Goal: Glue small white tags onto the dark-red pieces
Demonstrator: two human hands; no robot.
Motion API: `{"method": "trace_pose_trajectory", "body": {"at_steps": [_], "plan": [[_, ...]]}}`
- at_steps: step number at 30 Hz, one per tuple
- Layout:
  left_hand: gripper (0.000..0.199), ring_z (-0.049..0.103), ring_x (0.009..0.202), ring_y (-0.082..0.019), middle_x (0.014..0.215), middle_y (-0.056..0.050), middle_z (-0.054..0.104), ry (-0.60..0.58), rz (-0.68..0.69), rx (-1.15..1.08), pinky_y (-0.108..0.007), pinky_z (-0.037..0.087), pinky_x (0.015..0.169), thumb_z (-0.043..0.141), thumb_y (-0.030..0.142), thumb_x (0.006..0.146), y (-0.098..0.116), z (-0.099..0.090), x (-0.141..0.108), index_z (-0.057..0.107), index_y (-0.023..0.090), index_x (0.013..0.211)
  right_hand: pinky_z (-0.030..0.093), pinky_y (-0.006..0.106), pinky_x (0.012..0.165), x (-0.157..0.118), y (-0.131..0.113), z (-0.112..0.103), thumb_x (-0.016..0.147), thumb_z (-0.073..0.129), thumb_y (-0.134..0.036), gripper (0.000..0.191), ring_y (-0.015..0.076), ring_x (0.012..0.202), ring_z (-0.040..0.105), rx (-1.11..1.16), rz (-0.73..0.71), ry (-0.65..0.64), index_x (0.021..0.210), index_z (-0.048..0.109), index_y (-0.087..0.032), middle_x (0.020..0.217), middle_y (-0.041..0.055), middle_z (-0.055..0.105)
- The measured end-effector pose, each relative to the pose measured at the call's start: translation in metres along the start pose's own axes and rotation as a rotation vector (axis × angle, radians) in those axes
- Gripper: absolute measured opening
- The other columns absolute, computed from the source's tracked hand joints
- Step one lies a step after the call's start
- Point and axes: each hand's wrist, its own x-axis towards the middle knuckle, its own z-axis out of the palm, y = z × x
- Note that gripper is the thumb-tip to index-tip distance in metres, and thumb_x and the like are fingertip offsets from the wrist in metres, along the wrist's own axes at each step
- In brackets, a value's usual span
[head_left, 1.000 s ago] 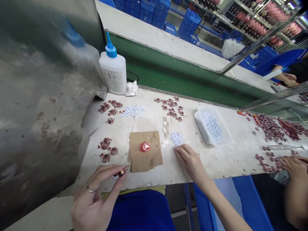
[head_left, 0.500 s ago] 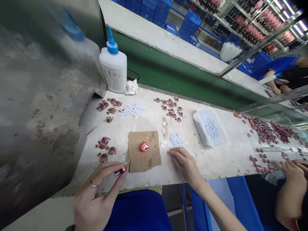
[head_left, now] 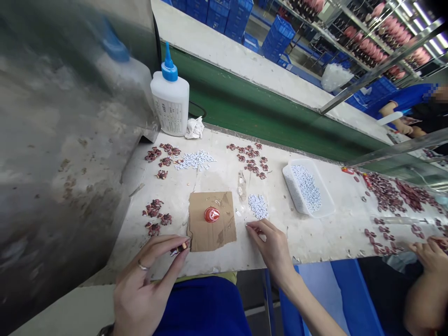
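Between thumb and fingertips, my left hand (head_left: 147,280) pinches a small brown figurine (head_left: 179,248) with an orange and a white part, just left of the cardboard piece (head_left: 196,233). A red cap-like dish (head_left: 212,214) rests on that cardboard. My right hand (head_left: 271,247) is low over the table, thumb and forefinger pressed together; whatever is at their tips is too small to name. Directly beyond it lies a little heap of small white pieces (head_left: 258,206). More brown figurines (head_left: 154,208) are grouped at the left, above my left hand.
A white squeeze bottle (head_left: 171,102) with a blue nozzle stands at the back left beside crumpled tissue (head_left: 194,128). Right of the heap sits a translucent tub (head_left: 327,205) of white pieces. A metal panel (head_left: 70,154) borders the left. A co-worker's hands (head_left: 429,252) are at far right.
My right thumb and forefinger have come together in a pinch near the heap. The left hand still holds the figurine. The whole view has shifted slightly.
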Motion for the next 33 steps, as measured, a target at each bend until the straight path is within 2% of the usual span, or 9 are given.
{"method": "trace_pose_trajectory", "body": {"at_steps": [6,10,13,16,19,21,30,33], "plan": [[0.027,0.067,0.102,-0.008,0.107,0.001,0.07,-0.005,-0.013,0.011,-0.017,0.051,0.103,0.069,0.009,0.09,0.0,-0.001,0.0,0.067,0.023,0.112,0.064,0.038,0.073,0.01,-0.009,-0.009,0.094,0.065,-0.037,0.019,0.0242,0.079,0.076,0.17,0.014,-0.098,0.087,0.075,-0.023,0.085,0.0061,0.078],[0.027,0.067,0.1,-0.006,0.107,0.002,0.07,-0.003,0.014,0.017,-0.015,0.052,0.1,0.07,0.008,0.09,0.005,-0.002,0.005,0.068,0.024,0.112,0.066,0.033,0.072,0.025,-0.029,-0.004,0.089,0.073,-0.038,0.017,0.0224,0.078,0.078,0.315,0.035,-0.165,0.086,0.076,-0.021,0.085,0.0052,0.08],[0.028,0.068,0.098,-0.004,0.107,0.004,0.072,0.02,0.026,0.043,-0.013,0.051,0.102,0.073,0.011,0.089,0.011,-0.002,0.009,0.069,0.025,0.113,0.066,0.034,0.078,0.037,-0.045,0.003,0.089,0.075,-0.034,0.013,0.0212,0.082,0.077,0.406,-0.009,-0.185,0.091,0.077,-0.022,0.091,0.0048,0.08],[0.027,0.069,0.097,-0.003,0.105,0.007,0.073,0.029,0.007,0.036,-0.01,0.049,0.103,0.074,0.012,0.088,0.013,-0.001,0.011,0.07,0.026,0.111,0.063,0.034,0.078,0.046,-0.054,0.009,0.094,0.071,-0.028,0.009,0.0206,0.085,0.076,0.348,-0.143,-0.183,0.096,0.079,-0.024,0.095,0.0036,0.08],[0.025,0.069,0.096,-0.003,0.104,0.007,0.073,0.008,-0.018,-0.006,-0.012,0.052,0.1,0.073,0.012,0.089,0.012,0.001,0.011,0.07,0.027,0.109,0.059,0.033,0.076,0.049,-0.057,0.013,0.096,0.068,-0.021,0.011,0.0203,0.084,0.074,0.234,-0.288,-0.13,0.097,0.078,-0.024,0.095,0.0034,0.08],[0.025,0.07,0.095,-0.003,0.103,0.008,0.074,-0.001,-0.03,-0.019,-0.012,0.052,0.1,0.073,0.012,0.089,0.012,0.002,0.011,0.069,0.027,0.109,0.057,0.032,0.075,0.048,-0.058,0.014,0.096,0.067,-0.018,0.011,0.0197,0.083,0.073,0.199,-0.334,-0.104,0.097,0.077,-0.024,0.094,0.0034,0.078],[0.024,0.068,0.095,0.0,0.104,0.011,0.073,-0.029,-0.057,-0.009,-0.006,0.047,0.104,0.073,0.017,0.09,0.008,0.004,0.012,0.069,0.031,0.109,0.054,0.031,0.077,0.046,-0.056,0.017,0.096,0.065,-0.014,0.012,0.0177,0.085,0.071,0.214,-0.312,-0.149,0.098,0.074,-0.023,0.096,0.002,0.076],[0.024,0.068,0.094,0.0,0.103,0.011,0.073,-0.035,-0.025,-0.017,-0.005,0.049,0.099,0.072,0.015,0.09,0.008,0.005,0.013,0.069,0.03,0.108,0.054,0.032,0.077,0.046,-0.057,0.017,0.096,0.065,-0.015,0.012,0.0186,0.085,0.071,0.223,-0.305,-0.134,0.097,0.074,-0.023,0.095,0.0027,0.076]]}}
